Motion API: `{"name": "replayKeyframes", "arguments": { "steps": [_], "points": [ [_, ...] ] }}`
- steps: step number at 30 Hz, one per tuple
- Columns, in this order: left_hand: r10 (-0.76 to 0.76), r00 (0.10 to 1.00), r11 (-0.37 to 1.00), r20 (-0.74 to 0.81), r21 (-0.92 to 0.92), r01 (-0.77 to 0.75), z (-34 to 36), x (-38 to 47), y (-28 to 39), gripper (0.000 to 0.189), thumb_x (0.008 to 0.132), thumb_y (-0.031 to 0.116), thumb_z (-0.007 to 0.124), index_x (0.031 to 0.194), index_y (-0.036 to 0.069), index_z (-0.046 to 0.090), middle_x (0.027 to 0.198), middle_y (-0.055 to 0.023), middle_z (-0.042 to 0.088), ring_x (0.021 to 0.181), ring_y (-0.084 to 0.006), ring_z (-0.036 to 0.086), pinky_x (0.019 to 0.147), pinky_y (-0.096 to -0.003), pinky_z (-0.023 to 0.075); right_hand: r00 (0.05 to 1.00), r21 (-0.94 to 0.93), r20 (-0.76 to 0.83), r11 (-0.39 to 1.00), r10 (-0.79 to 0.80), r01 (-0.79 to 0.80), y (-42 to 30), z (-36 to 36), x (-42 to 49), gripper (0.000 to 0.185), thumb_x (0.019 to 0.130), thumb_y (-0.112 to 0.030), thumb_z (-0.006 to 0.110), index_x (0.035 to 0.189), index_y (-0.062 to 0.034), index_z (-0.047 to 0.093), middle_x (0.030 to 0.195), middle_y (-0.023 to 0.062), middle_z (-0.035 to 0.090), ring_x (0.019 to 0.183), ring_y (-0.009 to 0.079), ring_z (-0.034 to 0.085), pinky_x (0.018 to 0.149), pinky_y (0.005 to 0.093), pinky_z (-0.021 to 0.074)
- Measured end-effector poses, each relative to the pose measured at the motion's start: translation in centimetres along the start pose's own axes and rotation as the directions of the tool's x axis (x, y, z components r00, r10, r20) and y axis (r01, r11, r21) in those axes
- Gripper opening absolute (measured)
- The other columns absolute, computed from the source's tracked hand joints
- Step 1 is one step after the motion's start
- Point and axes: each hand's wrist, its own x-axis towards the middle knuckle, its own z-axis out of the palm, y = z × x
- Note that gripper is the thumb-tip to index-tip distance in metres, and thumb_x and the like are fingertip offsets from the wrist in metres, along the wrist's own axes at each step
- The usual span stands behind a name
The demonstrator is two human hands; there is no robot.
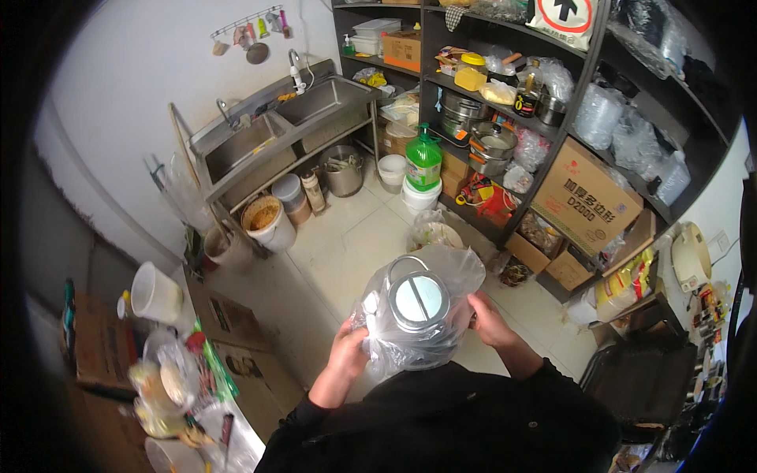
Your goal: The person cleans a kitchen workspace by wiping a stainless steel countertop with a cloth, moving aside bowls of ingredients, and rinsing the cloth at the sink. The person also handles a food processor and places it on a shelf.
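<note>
In front of my body, a clear plastic bag (458,281) surrounds a round metal container (419,300). The container has a flat, pale lid crossed by a dark bar, and a curved handle (408,260) stands up at its far side. My left hand (350,353) grips the bag's gathered left side, beside a whitish bunched part. On the other side, my right hand (492,322) has its fingers closed on the bag's right edge. The container's lower body is blurred behind the plastic and partly hidden.
A steel double sink (322,97) stands along the far wall, with buckets (269,227) beneath. Dark shelving (497,103) with pots and boxes lines the right. On the floor ahead sits a bagged basin (437,235). A cluttered table (239,434) is at my left.
</note>
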Motion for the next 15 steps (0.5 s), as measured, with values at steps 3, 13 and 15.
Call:
{"name": "replayKeyframes", "arguments": {
  "steps": [3,13,15],
  "points": [
    [0.002,0.998,1.0,-0.061,0.012,-0.001,1.3,9.1,5.1,0.04,0.079,-0.001,0.052,0.119,0.0,0.051,0.112,-0.0105,0.06,0.102,-0.0234,0.058,0.089,-0.0377,0.0474,0.998,0.093,-0.066,0.995,-0.015,0.021,-4.7,1.6,9.0,0.043,0.095,-0.04,0.043,0.127,-0.0111,0.044,0.118,0.0052,0.054,0.103,0.0184,0.053,0.082,0.0334,0.0449],
    [0.024,0.955,0.998,0.296,0.052,-0.041,4.9,37.7,20.2,0.05,0.083,0.013,0.059,0.129,0.005,0.041,0.118,-0.0087,0.053,0.105,-0.0216,0.055,0.086,-0.0365,0.0473,0.908,0.112,-0.038,0.901,-0.417,0.418,-19.8,5.4,34.5,0.041,0.091,-0.031,0.052,0.121,-0.0031,0.05,0.108,0.0076,0.06,0.097,0.0176,0.056,0.081,0.0324,0.0462],
    [0.013,0.911,0.989,0.413,0.129,-0.073,5.4,44.0,21.9,0.059,0.079,0.005,0.066,0.131,0.003,0.039,0.118,-0.0082,0.052,0.106,-0.0196,0.054,0.088,-0.0347,0.0465,0.827,0.082,-0.085,0.824,-0.555,0.561,-22.1,5.4,38.2,0.041,0.089,-0.028,0.056,0.12,-0.002,0.05,0.107,0.0071,0.06,0.096,0.0167,0.057,0.082,0.0315,0.0462]
  ]
}}
